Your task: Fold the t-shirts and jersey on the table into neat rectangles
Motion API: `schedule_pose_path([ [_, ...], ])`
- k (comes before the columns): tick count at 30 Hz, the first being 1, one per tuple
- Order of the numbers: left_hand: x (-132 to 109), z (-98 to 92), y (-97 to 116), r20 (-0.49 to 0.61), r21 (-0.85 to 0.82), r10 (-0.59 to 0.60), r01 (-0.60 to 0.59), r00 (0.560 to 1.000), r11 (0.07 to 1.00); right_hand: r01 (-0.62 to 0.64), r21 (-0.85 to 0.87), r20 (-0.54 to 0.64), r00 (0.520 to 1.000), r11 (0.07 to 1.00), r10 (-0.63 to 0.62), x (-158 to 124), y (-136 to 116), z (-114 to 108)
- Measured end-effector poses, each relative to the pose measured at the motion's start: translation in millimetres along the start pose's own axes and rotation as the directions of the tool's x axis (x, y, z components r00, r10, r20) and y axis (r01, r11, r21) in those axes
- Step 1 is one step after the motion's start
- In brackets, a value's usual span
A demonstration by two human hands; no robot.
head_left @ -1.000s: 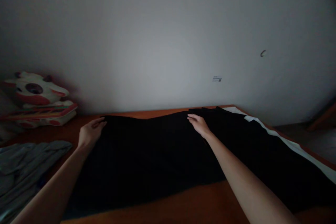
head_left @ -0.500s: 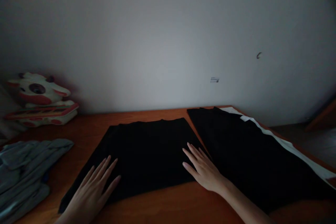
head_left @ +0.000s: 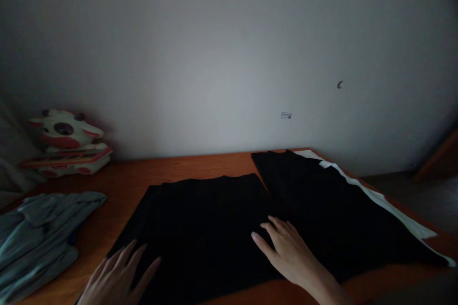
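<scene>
A black piece of clothing (head_left: 200,228) lies spread flat on the wooden table (head_left: 168,167); its exact kind is too dark to make out. Over its near left part rests my left hand (head_left: 116,274), palm down with the fingers stretched out. My right hand (head_left: 288,248) is at its right side, fingers apart and thumb pointing left, nothing held. A second black garment (head_left: 322,214) is laid out just to the right, close beside the first, with white cloth (head_left: 372,193) showing along its far right edge.
A crumpled grey garment (head_left: 43,233) lies on the left of the table. Behind it sits a toy cow with a keyboard (head_left: 71,145). A pale wall (head_left: 214,66) with a small label (head_left: 286,116) and a hook (head_left: 339,85) rises at the back.
The black clothing and both hands have shifted lower in the view, toward me. The right hand's fingers are a little more bent. The camera view has also moved slightly.
</scene>
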State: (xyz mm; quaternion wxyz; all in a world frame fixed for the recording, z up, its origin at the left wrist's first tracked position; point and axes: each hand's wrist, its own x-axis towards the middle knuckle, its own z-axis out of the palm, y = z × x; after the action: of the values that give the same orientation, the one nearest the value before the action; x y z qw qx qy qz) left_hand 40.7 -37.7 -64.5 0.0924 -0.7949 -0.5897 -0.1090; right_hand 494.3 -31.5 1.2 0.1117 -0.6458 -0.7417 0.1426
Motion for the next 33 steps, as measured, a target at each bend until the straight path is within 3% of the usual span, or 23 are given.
schedule_pose_path([
  [2,31,-5.9,23,0.028,-0.038,0.071,-0.070,0.997,0.997,0.049,0.005,-0.086,0.995,0.999,-0.048,19,-20,-2],
  [4,72,-10.8,52,-0.008,-0.060,-0.042,0.042,0.999,0.997,0.127,0.020,-0.132,0.983,0.992,-0.124,48,-40,3],
  [6,113,-11.6,78,0.038,-0.095,-0.065,0.069,0.997,0.993,0.214,0.038,-0.122,0.970,0.976,-0.208,80,-53,14],
  [8,143,-7.2,89,0.072,-0.091,-0.136,0.142,0.988,0.986,0.244,0.029,-0.106,0.965,0.969,-0.240,108,-56,27],
  [10,159,1.0,81,0.112,-0.050,-0.246,0.253,0.963,0.966,0.209,0.017,-0.084,0.975,0.978,-0.207,128,-50,37],
  [14,161,18.7,28,0.149,-0.001,-0.350,0.354,0.925,0.935,0.070,-0.005,-0.098,0.993,0.998,-0.071,146,-29,46],
  [17,154,27.3,-12,0.137,-0.006,-0.292,0.295,0.947,0.955,-0.047,-0.019,-0.119,0.992,0.999,0.044,150,-18,47],
  [20,149,33.9,-34,0.116,-0.001,-0.211,0.212,0.971,0.977,-0.085,-0.020,-0.127,0.988,0.996,0.082,151,-15,47],
  [25,146,44.3,-36,0.067,0.018,-0.205,0.204,0.976,0.979,-0.068,-0.001,-0.181,0.981,0.998,0.067,149,-12,49],
  [33,151,44.7,-29,0.072,-0.006,-0.318,0.320,0.945,0.947,-0.034,0.041,-0.260,0.964,0.999,0.044,149,-6,53],
])
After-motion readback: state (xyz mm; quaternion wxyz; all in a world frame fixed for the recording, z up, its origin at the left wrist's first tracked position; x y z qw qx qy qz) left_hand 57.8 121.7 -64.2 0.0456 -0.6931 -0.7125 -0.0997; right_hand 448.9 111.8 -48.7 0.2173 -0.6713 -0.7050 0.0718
